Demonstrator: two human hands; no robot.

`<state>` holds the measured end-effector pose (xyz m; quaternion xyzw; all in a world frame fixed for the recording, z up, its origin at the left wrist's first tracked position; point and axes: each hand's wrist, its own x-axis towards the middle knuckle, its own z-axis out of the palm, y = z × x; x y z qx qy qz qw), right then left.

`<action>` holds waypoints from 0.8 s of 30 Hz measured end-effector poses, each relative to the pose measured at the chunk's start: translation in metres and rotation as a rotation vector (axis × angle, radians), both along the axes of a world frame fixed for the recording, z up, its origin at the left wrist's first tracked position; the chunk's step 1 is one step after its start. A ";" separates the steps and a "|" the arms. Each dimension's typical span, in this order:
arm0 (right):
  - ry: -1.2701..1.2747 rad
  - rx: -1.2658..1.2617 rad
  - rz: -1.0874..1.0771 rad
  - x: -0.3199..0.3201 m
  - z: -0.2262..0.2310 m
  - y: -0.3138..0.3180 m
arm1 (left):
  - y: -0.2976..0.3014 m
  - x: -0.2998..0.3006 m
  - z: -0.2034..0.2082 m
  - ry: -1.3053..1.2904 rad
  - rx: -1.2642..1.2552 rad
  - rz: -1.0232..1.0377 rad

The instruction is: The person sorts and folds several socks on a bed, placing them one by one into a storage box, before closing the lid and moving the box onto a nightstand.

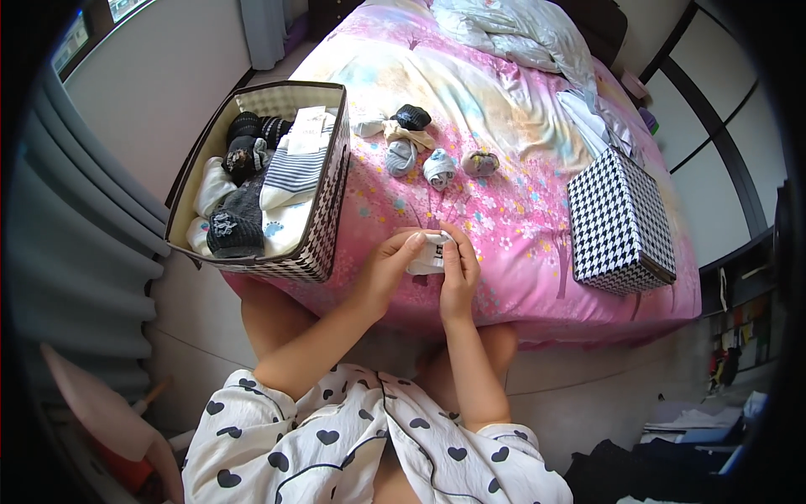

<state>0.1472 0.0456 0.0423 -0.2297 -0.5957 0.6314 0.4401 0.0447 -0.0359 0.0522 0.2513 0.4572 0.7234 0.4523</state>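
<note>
Both my hands hold a small white sock (426,257) with dark marks on it, low over the near part of the bed. My left hand (393,262) pinches its left side between thumb and fingers. Closed on its right edge, my right hand (458,270) has the thumb on top. Just beyond lie rolled socks: a grey one (401,157), a white-and-blue patterned one (439,170), a mottled one (480,163) and a black one (411,117). Left of my hands, an open houndstooth storage box (334,189) holds several dark, white and striped socks (291,176).
A second houndstooth box (621,220) stands at the bed's right side, near white cloth (592,118). Pink floral bedding (520,252) covers the bed, with a crumpled quilt (512,34) at the far end. A grey curtain (92,193) hangs at left; dark clothes (646,462) lie lower right.
</note>
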 end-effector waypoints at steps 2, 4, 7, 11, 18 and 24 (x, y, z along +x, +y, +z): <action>-0.018 0.032 -0.021 0.001 0.012 -0.011 | -0.016 0.010 0.015 0.260 0.084 0.082; -0.004 0.117 -0.064 0.000 0.024 -0.022 | -0.031 0.012 0.021 0.373 0.146 0.101; -0.013 0.175 -0.028 -0.003 0.043 -0.036 | -0.061 0.012 0.051 0.674 0.217 0.161; 0.054 0.240 0.156 -0.013 0.072 -0.057 | -0.102 0.004 0.073 0.975 0.257 0.291; 0.172 0.388 0.759 -0.053 0.118 -0.072 | -0.172 -0.049 0.104 1.306 0.421 0.503; -0.077 0.250 0.812 -0.132 0.161 -0.062 | -0.184 -0.116 0.143 1.403 0.065 0.377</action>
